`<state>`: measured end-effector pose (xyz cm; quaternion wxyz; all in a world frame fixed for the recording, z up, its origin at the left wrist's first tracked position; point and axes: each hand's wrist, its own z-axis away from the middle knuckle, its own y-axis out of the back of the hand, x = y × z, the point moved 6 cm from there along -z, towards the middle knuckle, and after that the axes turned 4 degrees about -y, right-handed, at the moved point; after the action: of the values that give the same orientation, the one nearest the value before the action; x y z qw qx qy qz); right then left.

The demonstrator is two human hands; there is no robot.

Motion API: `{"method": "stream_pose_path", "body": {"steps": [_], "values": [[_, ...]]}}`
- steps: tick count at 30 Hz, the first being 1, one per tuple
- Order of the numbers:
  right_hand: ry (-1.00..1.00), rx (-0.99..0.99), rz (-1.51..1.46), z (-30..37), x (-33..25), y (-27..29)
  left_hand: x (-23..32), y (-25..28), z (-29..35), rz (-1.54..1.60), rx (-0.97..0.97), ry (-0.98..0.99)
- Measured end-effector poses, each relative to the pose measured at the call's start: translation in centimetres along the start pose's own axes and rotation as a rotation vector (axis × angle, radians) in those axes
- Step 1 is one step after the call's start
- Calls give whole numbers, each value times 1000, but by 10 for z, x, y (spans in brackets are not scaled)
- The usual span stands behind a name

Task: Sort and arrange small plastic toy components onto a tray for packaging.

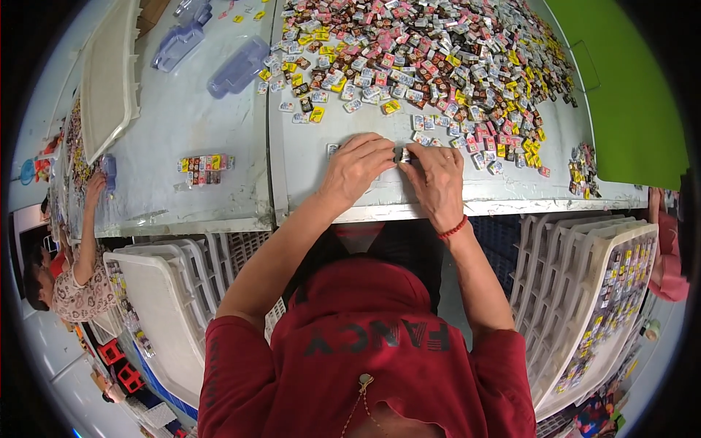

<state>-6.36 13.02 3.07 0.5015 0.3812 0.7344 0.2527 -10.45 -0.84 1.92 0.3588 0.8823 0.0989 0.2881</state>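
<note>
Nearest, bare hands: two; left hand (356, 166) palm down, fingers curled close together, whether it grips cannot be told; right hand (439, 175) narrowed, thumb and forefinger pinching a small box (405, 155)
Forearms: two, angled inward; one red bracelet (453, 228) at the right wrist
Small box: one, between both hands' fingertips, by the table's (303, 175) near edge
Box stack (204, 165): one, to the left
Loose boxes (438, 80): heaped beyond, too many to count
Purple trays (239, 67): at least two, far left
</note>
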Motion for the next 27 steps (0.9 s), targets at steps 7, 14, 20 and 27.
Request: {"method": "stream_pose_path", "body": {"steps": [7,14,20,27], "values": [[-14,-16,146,8,4,12,0,2,6,35,-7,-34],[31,68,194,13,4,8,6,2,-2,39,-42,-33],[-54,-30,49,16,3,23,3,7,5,13,-66,19],[-197,273,346,10,78,89,7,8,2,21,-88,27]]}}
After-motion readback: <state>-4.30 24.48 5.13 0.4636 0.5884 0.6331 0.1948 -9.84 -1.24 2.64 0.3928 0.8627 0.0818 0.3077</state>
